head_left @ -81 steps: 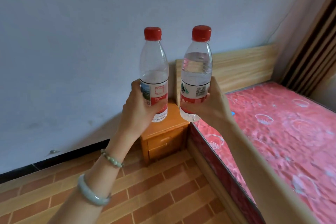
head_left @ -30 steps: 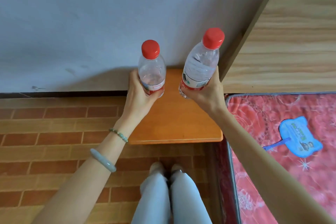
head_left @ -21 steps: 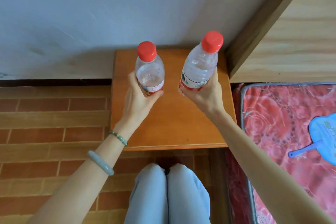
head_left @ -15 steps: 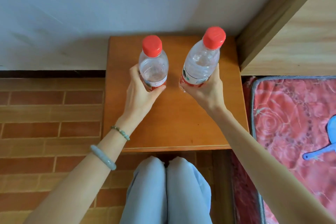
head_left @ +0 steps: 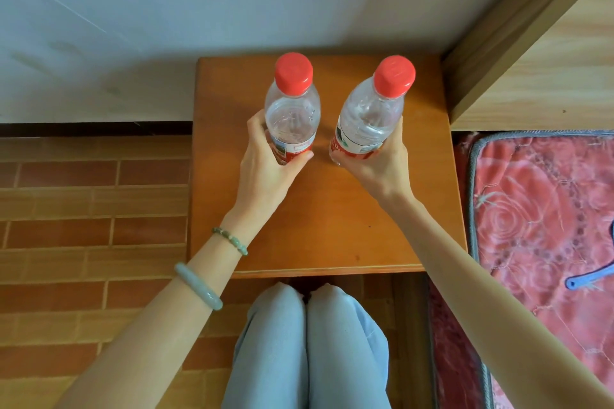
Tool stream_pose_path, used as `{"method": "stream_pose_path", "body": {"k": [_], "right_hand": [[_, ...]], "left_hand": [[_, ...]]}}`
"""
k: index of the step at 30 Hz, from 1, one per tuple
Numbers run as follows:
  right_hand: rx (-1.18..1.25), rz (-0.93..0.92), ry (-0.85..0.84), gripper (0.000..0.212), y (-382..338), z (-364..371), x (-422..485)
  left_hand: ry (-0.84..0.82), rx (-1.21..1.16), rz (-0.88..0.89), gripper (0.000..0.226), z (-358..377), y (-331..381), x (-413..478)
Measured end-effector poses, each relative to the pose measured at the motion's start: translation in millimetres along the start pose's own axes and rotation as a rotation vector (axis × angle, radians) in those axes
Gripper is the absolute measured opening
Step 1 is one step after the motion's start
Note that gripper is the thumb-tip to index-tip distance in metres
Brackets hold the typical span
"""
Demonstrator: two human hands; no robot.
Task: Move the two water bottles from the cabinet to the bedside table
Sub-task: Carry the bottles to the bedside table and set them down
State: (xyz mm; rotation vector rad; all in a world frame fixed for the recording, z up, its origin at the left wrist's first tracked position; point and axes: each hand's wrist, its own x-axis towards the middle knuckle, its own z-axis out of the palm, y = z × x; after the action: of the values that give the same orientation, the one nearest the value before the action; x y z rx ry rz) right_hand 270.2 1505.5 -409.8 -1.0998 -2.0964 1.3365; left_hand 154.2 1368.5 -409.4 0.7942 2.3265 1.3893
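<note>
Two clear water bottles with red caps are over the orange wooden bedside table (head_left: 319, 229). My left hand (head_left: 269, 166) is wrapped around the lower body of the left bottle (head_left: 292, 109), which stands upright. My right hand (head_left: 378, 166) grips the right bottle (head_left: 372, 116) at its label; this bottle leans slightly to the right. Both bottle bases are hidden behind my fingers, so I cannot tell whether they touch the table top.
A pale wall (head_left: 232, 3) runs behind the table. The wooden headboard (head_left: 538, 53) and red patterned mattress (head_left: 545, 209) lie to the right, with a blue handle (head_left: 588, 279) on it. Brick-pattern floor (head_left: 89, 216) is on the left. My knees (head_left: 309, 342) are below the table's front edge.
I walked up to the bedside table and now look straight down on it. Both bottles have come lower over the table top, and the right bottle stands a little straighter.
</note>
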Motion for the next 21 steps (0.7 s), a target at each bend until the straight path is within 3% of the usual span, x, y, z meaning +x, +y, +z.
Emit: {"method": "stream_pose_path", "body": {"k": [11, 17, 21], "right_hand": [[-0.090, 0.110, -0.137, 0.097, -33.9, -35.4, -25.3], [-0.245, 0.048, -0.175, 0.098, -128.3, -99.9, -67.5], [-0.350, -0.132, -0.202, 0.092, -209.1, -139.4, -99.7]], "left_hand": [[-0.170, 0.184, -0.113, 0.089, -41.9, 45.6, -24.7], [-0.175, 0.374, -0.027, 0.090, -103.1, 131.6, -47.7], [-0.161, 0.546, 0.120, 0.093, -142.3, 200.5, -66.0]]}}
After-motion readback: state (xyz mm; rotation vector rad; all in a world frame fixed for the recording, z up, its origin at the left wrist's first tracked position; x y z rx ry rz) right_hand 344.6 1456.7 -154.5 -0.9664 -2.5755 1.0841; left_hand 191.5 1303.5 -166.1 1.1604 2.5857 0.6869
